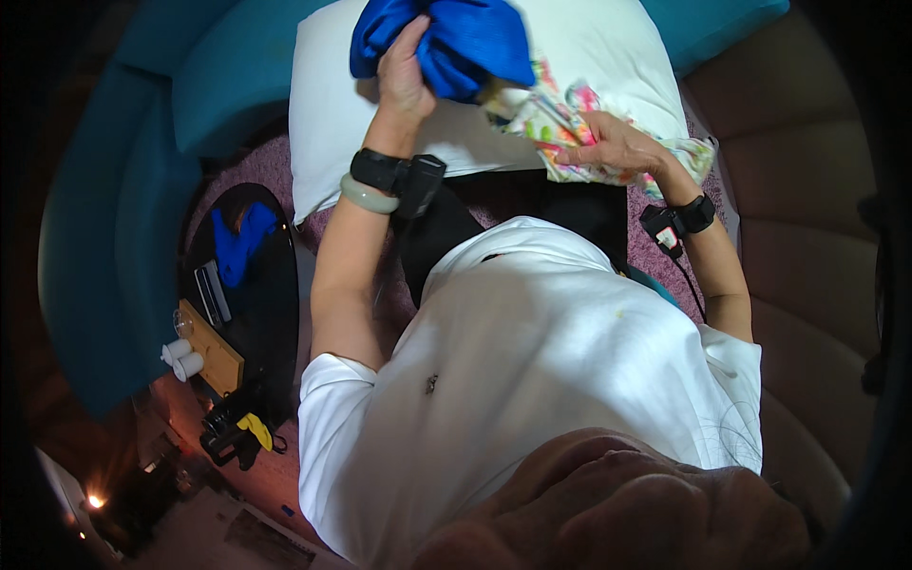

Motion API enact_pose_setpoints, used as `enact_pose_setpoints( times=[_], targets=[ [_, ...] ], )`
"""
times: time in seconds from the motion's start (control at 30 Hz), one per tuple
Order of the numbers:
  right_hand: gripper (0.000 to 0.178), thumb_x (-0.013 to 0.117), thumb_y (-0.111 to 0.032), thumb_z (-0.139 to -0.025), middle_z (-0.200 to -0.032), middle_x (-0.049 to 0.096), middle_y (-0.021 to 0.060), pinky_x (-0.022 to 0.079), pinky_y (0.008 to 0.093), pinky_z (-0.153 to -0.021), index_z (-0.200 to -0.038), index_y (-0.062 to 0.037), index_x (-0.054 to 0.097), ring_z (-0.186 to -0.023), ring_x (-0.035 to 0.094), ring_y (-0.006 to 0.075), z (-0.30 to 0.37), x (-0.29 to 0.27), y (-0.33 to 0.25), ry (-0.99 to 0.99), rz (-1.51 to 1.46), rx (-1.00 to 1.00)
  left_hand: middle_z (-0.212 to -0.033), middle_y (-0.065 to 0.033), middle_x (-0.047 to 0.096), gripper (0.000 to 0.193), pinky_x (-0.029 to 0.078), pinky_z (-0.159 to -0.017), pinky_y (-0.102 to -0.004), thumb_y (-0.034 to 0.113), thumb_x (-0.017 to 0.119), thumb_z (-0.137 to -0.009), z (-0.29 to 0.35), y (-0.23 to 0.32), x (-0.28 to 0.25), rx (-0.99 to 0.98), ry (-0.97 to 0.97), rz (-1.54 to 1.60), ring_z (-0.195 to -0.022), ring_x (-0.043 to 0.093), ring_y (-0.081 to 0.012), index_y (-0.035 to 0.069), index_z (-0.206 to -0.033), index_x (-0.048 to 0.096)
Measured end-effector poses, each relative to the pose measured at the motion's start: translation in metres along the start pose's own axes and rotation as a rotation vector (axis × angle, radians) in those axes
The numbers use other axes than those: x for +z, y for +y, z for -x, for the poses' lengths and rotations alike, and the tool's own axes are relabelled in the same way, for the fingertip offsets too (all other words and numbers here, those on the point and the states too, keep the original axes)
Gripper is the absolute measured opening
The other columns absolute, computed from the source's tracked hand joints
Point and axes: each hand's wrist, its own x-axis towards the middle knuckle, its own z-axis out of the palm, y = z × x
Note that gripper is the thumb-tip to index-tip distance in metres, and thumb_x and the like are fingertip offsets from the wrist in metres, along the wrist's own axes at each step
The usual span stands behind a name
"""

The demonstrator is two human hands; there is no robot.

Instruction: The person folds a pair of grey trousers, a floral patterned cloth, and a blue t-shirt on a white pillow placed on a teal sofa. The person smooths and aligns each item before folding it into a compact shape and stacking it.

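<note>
The left grip (406, 78) holds the blue cloth (475, 47), and the right grip (622, 147) holds the floral cloth (527, 116), above the white surface (328, 114). I judge both light, soft, best taken by an edge.

Blue cloth (480, 46) faintly glossy; floral cloth (544, 125) matt; tray (218, 356) wooden.

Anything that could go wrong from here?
1. The blue cloth in the left hand hangs right beside the floral cloth gripped by the right hand, so the two might tangle.
2. A loose cable trails from the right wrist device; it could snag as that arm moves.
3. The pale bangle sits close against the left wrist device and may knock it.
</note>
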Motion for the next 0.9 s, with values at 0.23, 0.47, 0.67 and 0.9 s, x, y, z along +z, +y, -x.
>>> enact_pose_setpoints(
  times=[0.23,0.47,0.67,0.9],
  targets=[
    [0.050,0.078,-0.030,-0.084,-0.102,0.072,0.0071,0.053,0.0262,-0.080,-0.119,0.0033,0.064,-0.087,0.066,0.0109,0.000,-0.002,-0.030,-0.010,-0.270,0.018,-0.119,-0.0111,0.067,0.043,0.056,-0.089,-0.0341,0.025,0.072,-0.093,0.051,0.008,-0.165,0.001,0.174,-0.278,-0.105,0.066,-0.0217,0.000,-0.126,0.059],
    [0.054,0.069,-0.013,-0.084,-0.113,0.069,0.0155,0.053,0.0333,-0.093,-0.131,0.0078,0.052,-0.099,0.069,0.0214,-0.007,-0.044,-0.010,0.387,-0.691,-0.417,-0.134,-0.0110,0.060,0.037,0.045,-0.107,-0.0417,0.017,0.057,-0.100,0.104,0.011,-0.231,0.179,0.367,-0.097,-0.118,0.060,-0.0245,0.003,-0.134,0.054],
    [0.042,0.057,-0.013,-0.099,-0.132,0.061,0.0166,0.047,0.0365,-0.104,-0.136,0.0060,0.049,-0.119,0.061,0.0232,-0.064,-0.033,-0.046,0.265,-0.732,-0.703,-0.146,-0.0155,0.048,0.058,0.036,-0.114,-0.0543,0.049,0.042,-0.103,0.157,0.076,-0.233,0.292,0.739,0.152,-0.130,0.049,-0.0348,0.009,-0.144,0.045],
    [0.045,0.051,-0.027,-0.105,-0.135,0.059,0.0102,0.045,0.0362,-0.105,-0.142,-0.0016,0.045,-0.122,0.059,0.0195,-0.113,-0.031,-0.033,0.306,-0.759,-0.439,-0.146,-0.0190,0.047,0.065,0.041,-0.109,-0.0509,0.043,0.054,-0.099,0.247,0.191,-0.304,0.599,0.861,-0.078,-0.128,0.049,-0.0366,0.004,-0.148,0.038]
  ],
)
